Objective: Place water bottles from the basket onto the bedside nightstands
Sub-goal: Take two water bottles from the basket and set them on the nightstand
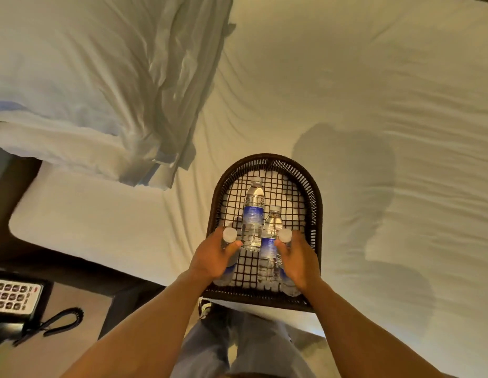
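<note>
A dark woven basket point(315, 203) rests on the bed's near edge in front of me. Two clear water bottles with blue labels lie inside it, one point(254, 211) toward the back and one point(270, 241) closer to me. My left hand point(212, 257) is wrapped around a third bottle point(230, 235), white cap up, at the basket's left side. My right hand point(298, 257) grips a fourth bottle point(285, 236), cap up, at the basket's right side. A nightstand point(73, 331) stands at the lower left beside the bed.
A black telephone point(11, 298) with a coiled cord point(60, 321) sits on the nightstand. A white pillow point(87, 77) lies at the upper left of the white bed point(346, 91). My legs and a shoe point(206, 309) show below the basket.
</note>
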